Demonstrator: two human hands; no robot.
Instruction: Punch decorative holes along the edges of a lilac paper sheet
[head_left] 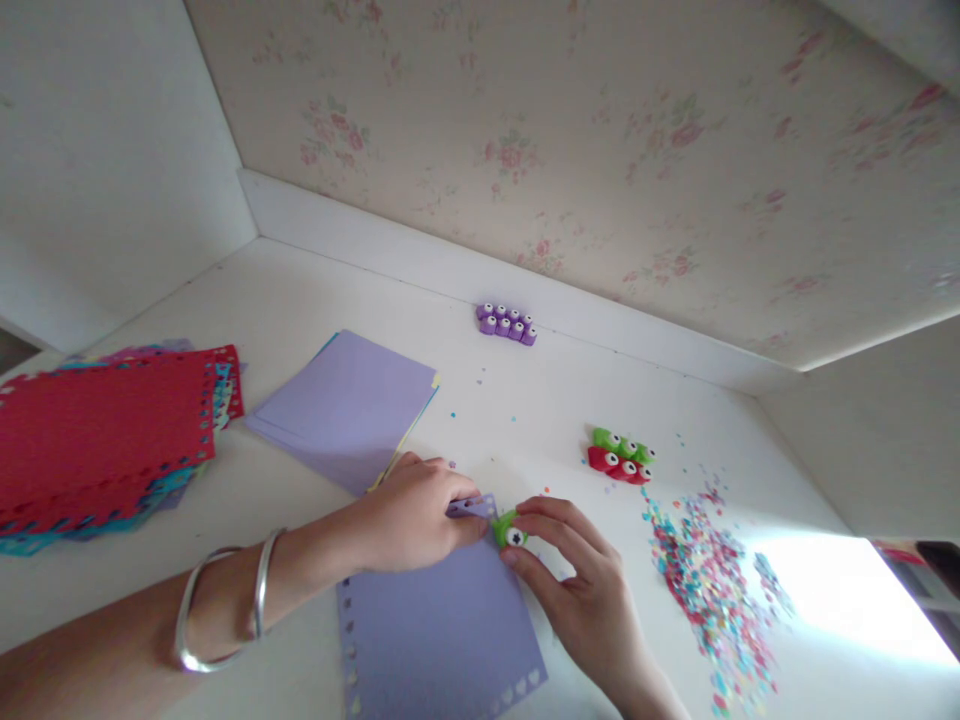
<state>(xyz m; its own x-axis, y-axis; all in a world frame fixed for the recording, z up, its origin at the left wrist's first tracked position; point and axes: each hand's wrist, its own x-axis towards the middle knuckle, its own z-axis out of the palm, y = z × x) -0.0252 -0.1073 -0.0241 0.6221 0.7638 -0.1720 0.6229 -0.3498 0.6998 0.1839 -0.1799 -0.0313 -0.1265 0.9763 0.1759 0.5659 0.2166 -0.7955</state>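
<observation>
White tabletop [300, 300] spreads under both hands and runs to a floral-papered wall [600, 130] well beyond them. Far out to the left of the left hand lies a fanned stack of red and teal sheets [105, 430] with punched edges. Just beyond the left hand, and a little to its left, sits a stack of plain lilac paper [345, 405] with a yellow edge showing beneath.

Under and nearer than both hands lies a single lilac sheet [442, 630], its left and bottom edges cut with small shapes. The left hand [412, 515] rests palm down on that sheet's upper corner, fingers closed together and pressing the paper flat; two silver bangles [225, 610] ring its wrist. The right hand [585, 590] is just beside it, thumb and fingers pinched on a small green punch [511, 530], which sits at the top right corner of the sheet, between the two hands and touching the paper edge.

To the right of the right hand, near it, a heap of coloured confetti [705, 590] is scattered across the table. Beyond the right hand, a little apart, stands a cluster of green and red punches [621, 456]. Farther still, close to the wall, stands a group of purple punches [507, 323]. A few stray specks of confetti dot the table between these groups.
</observation>
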